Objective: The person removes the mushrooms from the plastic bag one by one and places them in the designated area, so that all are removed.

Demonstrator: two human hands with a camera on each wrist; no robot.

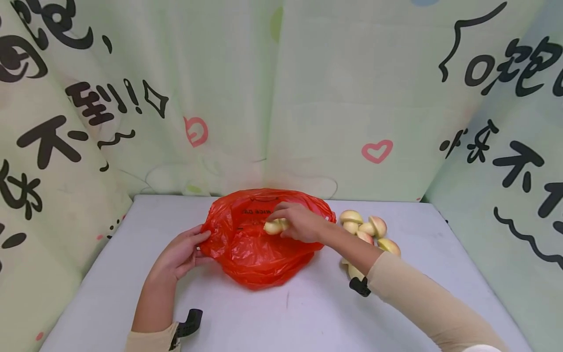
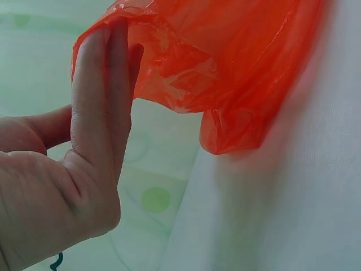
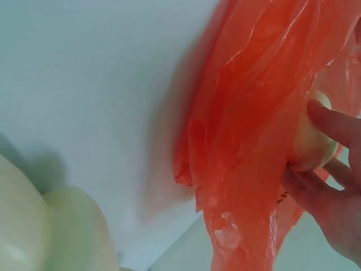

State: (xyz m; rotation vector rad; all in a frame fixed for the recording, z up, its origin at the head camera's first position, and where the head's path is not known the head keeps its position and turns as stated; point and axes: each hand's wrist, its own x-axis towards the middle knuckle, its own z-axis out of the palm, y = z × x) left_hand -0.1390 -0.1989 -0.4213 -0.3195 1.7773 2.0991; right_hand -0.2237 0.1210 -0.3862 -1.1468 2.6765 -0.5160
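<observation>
A red plastic bag [image 1: 264, 266] with dark print lies on the white table, its mouth towards the camera. My right hand [image 1: 301, 222] reaches into the mouth and grips a pale mushroom [image 1: 274, 227] between thumb and fingers. In the right wrist view, the bag's film partly covers this mushroom [image 3: 313, 138]. At the bag's left rim, my left hand [image 1: 182, 252] touches the plastic. The left wrist view shows its long fingers [image 2: 90, 101] straight, with red film around their tips. Whether the thumb presses the rim cannot be told.
Several mushrooms [image 1: 351, 218] with cream stems and yellowish-pink caps lie right of the bag, partly behind my right forearm. A printed curtain [image 1: 308, 122] surrounds the table [image 1: 246, 322] at the back and both sides.
</observation>
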